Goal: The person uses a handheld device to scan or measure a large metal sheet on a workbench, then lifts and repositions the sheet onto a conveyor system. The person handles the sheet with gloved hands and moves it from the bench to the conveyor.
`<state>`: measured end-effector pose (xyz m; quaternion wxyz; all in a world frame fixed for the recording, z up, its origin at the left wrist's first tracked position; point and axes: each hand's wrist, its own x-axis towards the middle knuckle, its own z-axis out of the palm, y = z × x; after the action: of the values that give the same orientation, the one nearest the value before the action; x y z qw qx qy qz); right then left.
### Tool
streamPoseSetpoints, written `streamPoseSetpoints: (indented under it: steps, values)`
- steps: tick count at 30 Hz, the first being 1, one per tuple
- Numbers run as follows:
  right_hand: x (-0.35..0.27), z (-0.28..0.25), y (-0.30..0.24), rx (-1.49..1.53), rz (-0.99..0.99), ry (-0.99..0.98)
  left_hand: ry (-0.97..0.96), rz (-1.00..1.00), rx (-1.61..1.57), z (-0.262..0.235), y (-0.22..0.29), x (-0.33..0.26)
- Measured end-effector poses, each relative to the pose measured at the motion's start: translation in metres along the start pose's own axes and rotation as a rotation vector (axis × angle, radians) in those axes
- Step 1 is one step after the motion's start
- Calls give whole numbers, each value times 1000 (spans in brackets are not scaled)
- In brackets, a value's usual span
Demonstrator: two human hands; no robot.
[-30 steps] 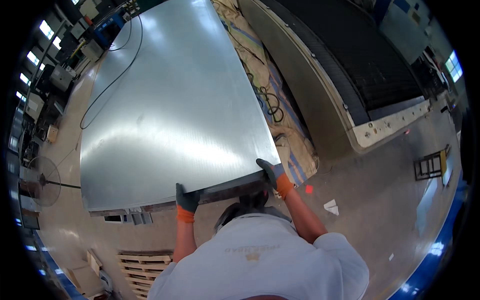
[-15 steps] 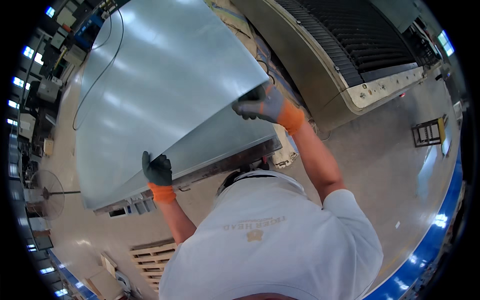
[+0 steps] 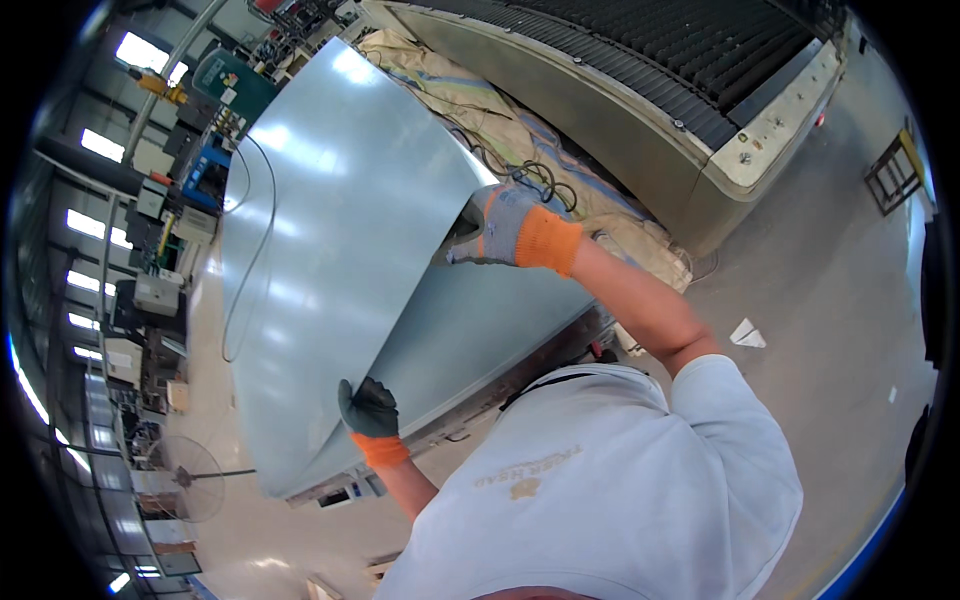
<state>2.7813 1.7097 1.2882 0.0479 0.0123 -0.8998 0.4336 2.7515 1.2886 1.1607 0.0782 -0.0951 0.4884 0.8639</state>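
Note:
A large shiny metal sheet (image 3: 320,220) is lifted along its near edge and bends upward toward its right corner. My right hand (image 3: 490,230), in a grey glove with an orange cuff, grips the sheet near that raised corner. Farther left along the same edge, my left hand (image 3: 370,408) is closed on it, its thumb on top; the fingertips underneath are hidden. Below the gap lies another flat metal sheet (image 3: 480,310) on a dark-edged stack. A thin dark cable (image 3: 268,225) lies across the top of the lifted sheet.
To the right stands a large machine bed (image 3: 640,140) with black slats. Tan cloth (image 3: 500,110) with coiled dark cable lies between it and the sheets. A floor fan (image 3: 185,477) stands at left, a small step stool (image 3: 895,172) at far right.
The sheet's near edge has risen farther and the gap above the lower sheet is wider. My right hand has lifted its corner away from me. The view has also turned.

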Motion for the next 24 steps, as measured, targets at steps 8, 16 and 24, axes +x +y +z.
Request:
streamPoseSetpoints:
  steps: [8,16,24]
  values:
    - [6,-3,7,-113,-26,-174,33,-216,-231,4,5,-4]
    - [-7,-1,32,-37,-41,-238,-38,-387,-321,-25,-13,7]
    - [-15,16,58,66,-79,-173,-2,-446,-331,-17,-30,6]
